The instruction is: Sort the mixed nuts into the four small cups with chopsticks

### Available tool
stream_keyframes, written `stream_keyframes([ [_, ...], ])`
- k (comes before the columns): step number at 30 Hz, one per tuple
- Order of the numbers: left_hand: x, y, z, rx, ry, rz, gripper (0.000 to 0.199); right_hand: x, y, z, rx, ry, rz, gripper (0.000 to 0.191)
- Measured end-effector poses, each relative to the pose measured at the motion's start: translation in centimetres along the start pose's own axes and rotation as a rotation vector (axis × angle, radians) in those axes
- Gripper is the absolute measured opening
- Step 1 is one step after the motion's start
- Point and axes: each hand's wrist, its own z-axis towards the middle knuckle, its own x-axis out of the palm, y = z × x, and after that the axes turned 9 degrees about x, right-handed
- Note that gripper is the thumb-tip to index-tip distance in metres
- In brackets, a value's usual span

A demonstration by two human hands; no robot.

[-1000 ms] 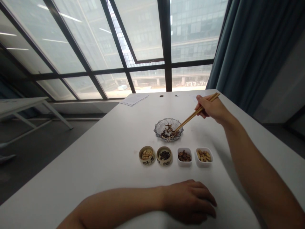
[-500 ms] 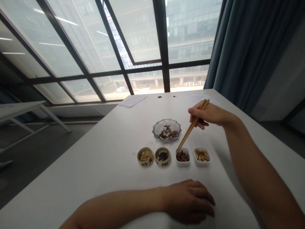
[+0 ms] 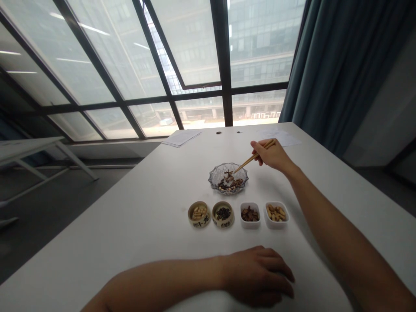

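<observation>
My right hand [image 3: 272, 154] is closed around a pair of wooden chopsticks [image 3: 251, 159]. Their tips reach over the scalloped glass bowl [image 3: 213, 174], close to the brown pieces in it; whether they pinch anything is too small to tell. Dark and pale bits mix in the bowl. My left hand [image 3: 258, 275] lies palm down on the table, fingers loosely apart, holding nothing. Between it and the bowl stand two round dishes, one with peanuts [image 3: 199, 212], one with black seeds [image 3: 223, 212], and two white tubs, one with brown flat pieces [image 3: 250, 213], one with tan nuts [image 3: 275, 212].
Everything stands on a white table [image 3: 156, 216]. Papers [image 3: 181, 138] lie at its far left corner, and another sheet [image 3: 282, 138] at the far right. Blue curtains [image 3: 325, 65] hang on the right, windows rise behind, and another table [image 3: 29, 149] stands to the left.
My right hand has moved the chopsticks away from the tub of brown pieces, up and left to the glass bowl. My left hand has stayed in place.
</observation>
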Motion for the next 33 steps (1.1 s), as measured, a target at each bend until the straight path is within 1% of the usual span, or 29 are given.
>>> stream_keyframes([
  [3,0.2,0.0,-0.1,0.001,-0.001,0.005,0.034,1.0,-0.9,0.0,-0.008,0.034,-0.028,0.053],
  [6,0.2,0.0,-0.2,-0.003,-0.016,0.011,0.035,1.8,-1.2,-0.2,-0.028,0.057,-0.039,0.051],
  [11,0.2,-0.1,-0.2,0.002,-0.015,0.02,0.036,2.7,-1.6,-0.4,-0.033,0.081,-0.048,0.051],
  [15,0.1,-0.1,-0.2,-0.002,-0.001,0.021,0.035,3.3,-2.3,-0.3,-0.048,0.114,-0.075,0.053],
  [17,0.1,-0.1,-0.2,-0.008,0.005,0.011,0.033,3.7,-2.7,-0.3,-0.067,0.115,-0.09,0.055],
  [20,0.0,0.0,-0.2,-0.01,0.009,0.001,0.033,4.0,-2.9,-0.4,-0.067,0.08,-0.081,0.058],
  [26,0.1,0.0,-0.2,-0.006,-0.005,0.008,0.034,3.8,-2.2,-0.5,-0.047,-0.023,-0.025,0.063],
  [33,0.1,-0.1,-0.2,-0.002,0.0,0.01,0.034,2.2,-0.7,-0.2,-0.041,-0.084,0.017,0.064],
])
